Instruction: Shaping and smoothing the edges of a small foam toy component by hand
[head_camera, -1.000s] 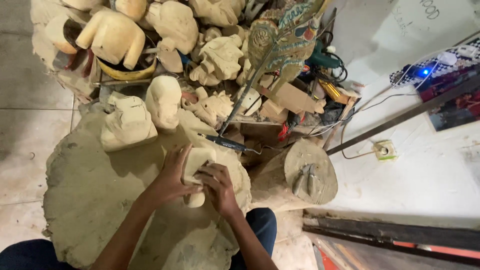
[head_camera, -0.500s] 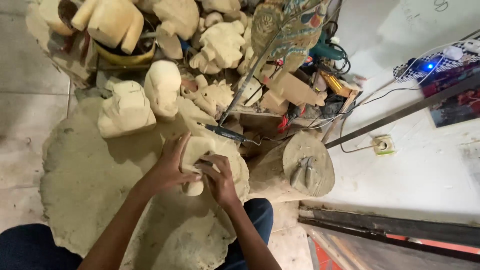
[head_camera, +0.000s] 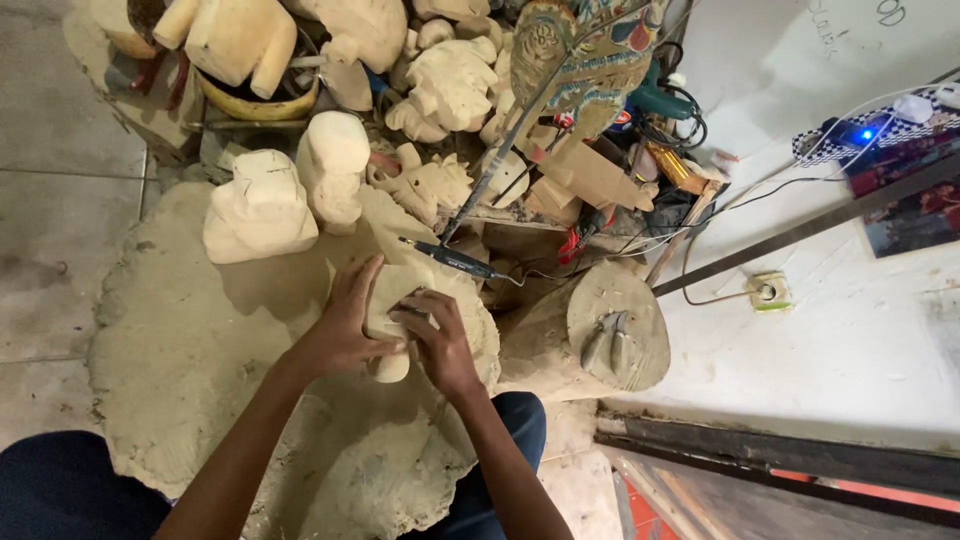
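A pale carved wooden piece (head_camera: 398, 296) rests on my lap over a mound of sawdust (head_camera: 190, 340). My left hand (head_camera: 345, 322) wraps its left side, fingers spread over the wood. Against the right side of the piece presses my right hand (head_camera: 437, 336), fingers curled; whether a small tool or abrasive sits under them cannot be told. A black rotary hand tool (head_camera: 455, 261) lies just beyond the piece, cable trailing right.
Two rough wooden blanks (head_camera: 262, 205) (head_camera: 333, 165) stand beyond the sawdust, before a heap of carved figures (head_camera: 450, 85). A log stump (head_camera: 612, 328) with metal tools on top sits at right. A painted puppet (head_camera: 585, 55), a power drill (head_camera: 662, 100), cables and a wall socket (head_camera: 766, 292) lie farther right.
The camera has shifted, so the scene slid up and left. Both hands stay on the wooden piece, the right hand moving slightly over its surface.
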